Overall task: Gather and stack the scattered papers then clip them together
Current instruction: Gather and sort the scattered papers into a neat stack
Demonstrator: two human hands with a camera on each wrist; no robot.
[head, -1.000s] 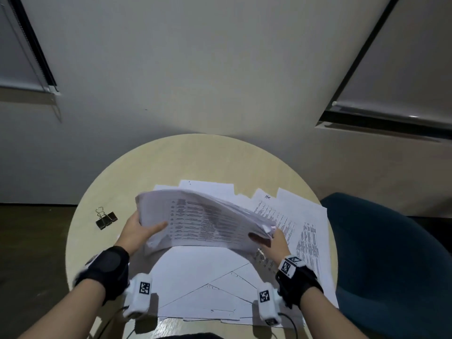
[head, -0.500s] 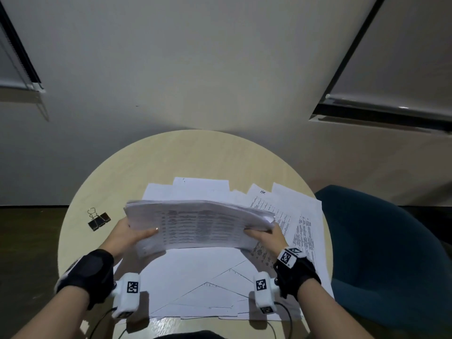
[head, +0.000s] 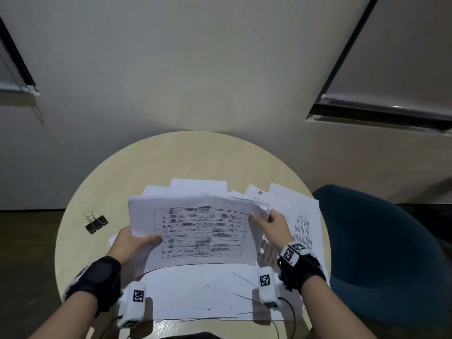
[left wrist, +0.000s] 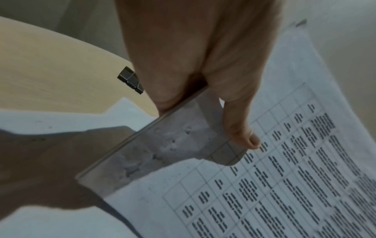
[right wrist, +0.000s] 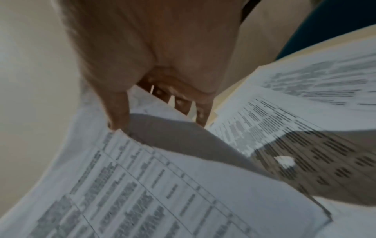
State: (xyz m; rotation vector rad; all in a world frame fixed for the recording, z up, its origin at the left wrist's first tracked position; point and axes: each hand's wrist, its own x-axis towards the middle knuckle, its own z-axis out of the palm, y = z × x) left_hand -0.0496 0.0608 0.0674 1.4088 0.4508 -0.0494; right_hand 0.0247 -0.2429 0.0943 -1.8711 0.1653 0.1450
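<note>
- Papers: part gathered; a held bundle (head: 195,231) is up off the table (head: 186,157), tilted toward the wearer, printed grid on top, edges uneven at its right end.
- Left hand (head: 133,243) grips the bundle's left edge, thumb on top; right hand (head: 271,222) pinches the right corner.
- Loose sheets (head: 303,216) lie beneath and to the right, uncollected.
- Binder clips (head: 96,222) sit far left, untouched. Squaring and clipping are left, in my judgement.
</note>
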